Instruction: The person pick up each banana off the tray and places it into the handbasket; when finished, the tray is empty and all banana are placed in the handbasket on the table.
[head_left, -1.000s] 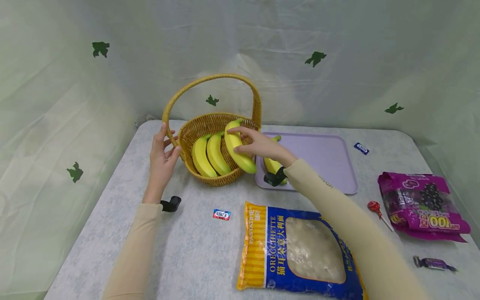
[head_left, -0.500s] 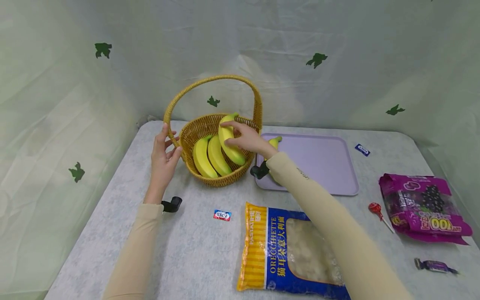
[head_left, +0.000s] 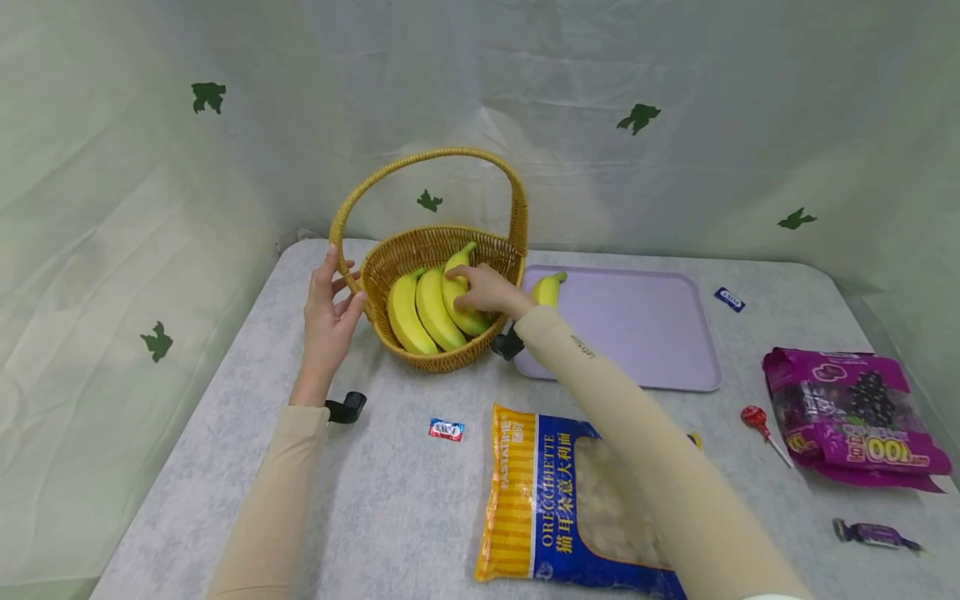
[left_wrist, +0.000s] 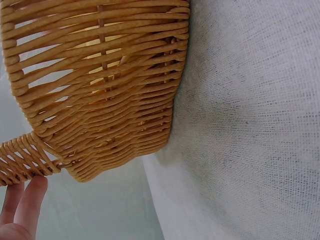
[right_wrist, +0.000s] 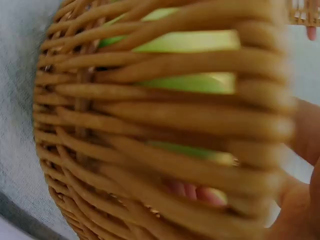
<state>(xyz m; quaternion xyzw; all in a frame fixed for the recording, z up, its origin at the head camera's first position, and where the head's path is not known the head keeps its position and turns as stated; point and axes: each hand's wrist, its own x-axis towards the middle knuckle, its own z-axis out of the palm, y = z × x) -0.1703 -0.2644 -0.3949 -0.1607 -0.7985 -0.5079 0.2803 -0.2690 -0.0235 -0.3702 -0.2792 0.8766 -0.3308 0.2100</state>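
A wicker basket point(head_left: 442, 360) with a tall arched handle point(head_left: 427, 155) stands on the table. My left hand point(head_left: 330, 321) grips the foot of the handle at the left, thumb on the near side; in the left wrist view two fingers point(left_wrist: 31, 202) touch its woven strip. Two bananas point(head_left: 405, 312) lie side by side in the basket. Against them on the right is a third banana point(head_left: 454, 292), held by my right hand point(head_left: 487, 290) over the basket's right rim. In the right wrist view the basket wall point(right_wrist: 165, 107) hides most of that hand.
Right of the basket, a lilac tray point(head_left: 637, 329) bears another banana point(head_left: 547, 289), partly covered by my sleeve. Nearer lie an orecchiette pasta bag point(head_left: 551, 500) and a small red-blue packet point(head_left: 446, 429). A purple candy bag point(head_left: 855, 412), lollipop point(head_left: 755, 418), wrapped candy point(head_left: 876, 534) and blue packet point(head_left: 729, 299) lie at right.
My right hand has moved left and down, bringing its banana from above the basket's right rim to inside, beside the other two. The left hand keeps its place on the handle.
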